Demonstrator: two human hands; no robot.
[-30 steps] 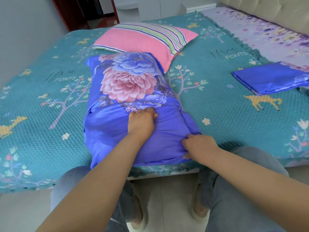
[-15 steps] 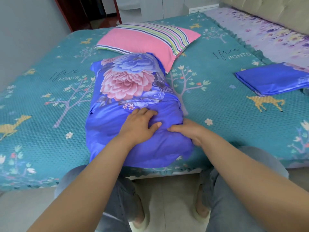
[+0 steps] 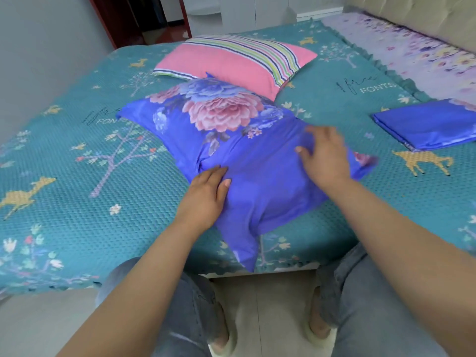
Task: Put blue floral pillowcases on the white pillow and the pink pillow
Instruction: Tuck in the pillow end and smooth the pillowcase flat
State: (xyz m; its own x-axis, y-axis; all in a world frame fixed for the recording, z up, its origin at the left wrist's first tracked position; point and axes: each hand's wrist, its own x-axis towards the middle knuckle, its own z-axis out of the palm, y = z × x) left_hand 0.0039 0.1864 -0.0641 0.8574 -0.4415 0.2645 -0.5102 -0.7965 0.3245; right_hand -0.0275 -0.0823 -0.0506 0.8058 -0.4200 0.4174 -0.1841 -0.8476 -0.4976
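Blue satin floral pillowcase (image 3: 257, 161) covers a pillow lying crosswise on our teal patterned bed (image 3: 77, 202). Our left hand (image 3: 206, 199) presses flat, fingers together; our right hand (image 3: 325, 155), blurred, rests fingers spread. Pink striped pillow (image 3: 231, 60) lies behind, folded blue pillowcase (image 3: 427, 124) right.

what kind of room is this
Most likely a home bedroom: a bed under a teal patterned cover, a padded headboard at the far right, and pillows on it, including a pink pillow.
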